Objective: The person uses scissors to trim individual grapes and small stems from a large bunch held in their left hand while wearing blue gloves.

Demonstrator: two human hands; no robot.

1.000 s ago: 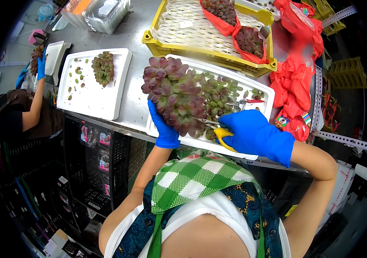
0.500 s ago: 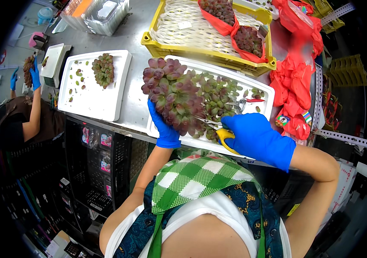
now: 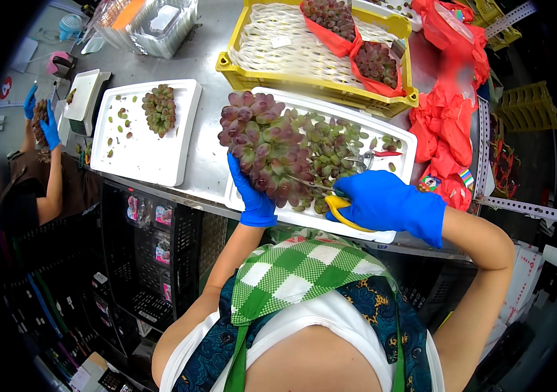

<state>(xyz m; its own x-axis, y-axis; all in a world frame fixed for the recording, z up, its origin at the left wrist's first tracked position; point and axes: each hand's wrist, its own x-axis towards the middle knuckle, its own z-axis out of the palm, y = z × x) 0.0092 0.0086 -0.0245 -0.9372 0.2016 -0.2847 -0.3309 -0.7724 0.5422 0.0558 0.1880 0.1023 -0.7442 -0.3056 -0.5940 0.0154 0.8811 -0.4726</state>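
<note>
My gloved left hand (image 3: 252, 199) is curled under a large bunch of purple-green grapes (image 3: 262, 140), holding it above the near end of a white tray (image 3: 404, 140). In my gloved right hand (image 3: 383, 204) is a pair of scissors with yellow handles (image 3: 336, 204). Their blades point left and touch the bunch's right side, the tips lost among the grapes. Loose greenish grapes (image 3: 334, 144) are heaped in the tray to the right of the bunch. Red-handled pruning shears (image 3: 386, 154) lie beside that heap.
A yellow crate (image 3: 318, 85) with white foam netting and red-wrapped grape bunches (image 3: 376, 64) stands behind the tray. Red bags (image 3: 445, 130) pile up at right. Another white tray (image 3: 190, 108) with a small bunch is at left. A co-worker (image 3: 47, 176) handles grapes at far left.
The scissor blades, spread half a second ago, now look nearly together and reach further into the bunch. The bunch has shifted slightly right. The co-worker's hands have moved left and lower with their bunch.
</note>
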